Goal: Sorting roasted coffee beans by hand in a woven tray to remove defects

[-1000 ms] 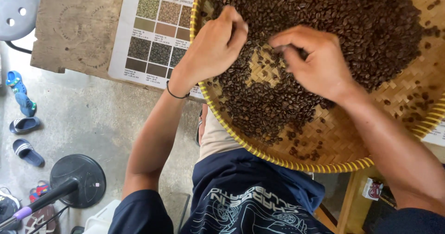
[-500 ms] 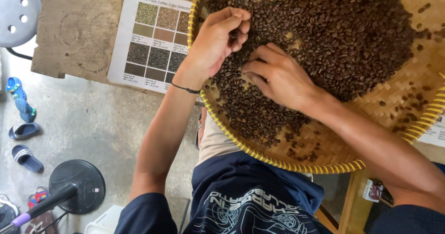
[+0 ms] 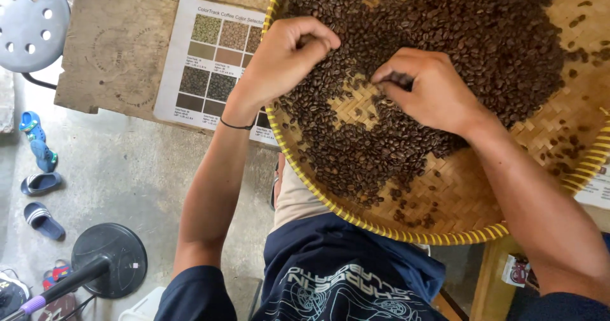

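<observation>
A wide, round tray of woven bamboo with a yellow-bound rim [image 3: 356,220] is seen filling most of the head view, resting partly over a worn wooden table [image 3: 108,47]. A large heap of dark brown roasted coffee beans [image 3: 470,35] is spread across the tray's upper part, while a thinner scatter is left toward the near rim, with bare weave shown between the two hands.

The right hand [image 3: 438,92] is held over the beans near the tray's middle, its fingers curled in narrowly and its fingertips [image 3: 387,74] pinched together on a few beans. The left hand [image 3: 283,57] is kept just inside the tray's left rim, loosely closed, with thumb and forefinger brought together; whether a bean is held there cannot be told. A thin dark band [image 3: 235,125] is worn at the left wrist.

A printed white sheet of colour swatches [image 3: 203,60] is laid on the table, touching the tray's left edge. On the grey concrete floor a black round fan base [image 3: 109,259], a grey perforated stool seat [image 3: 32,25] and blue sandals [image 3: 39,149] are seen.
</observation>
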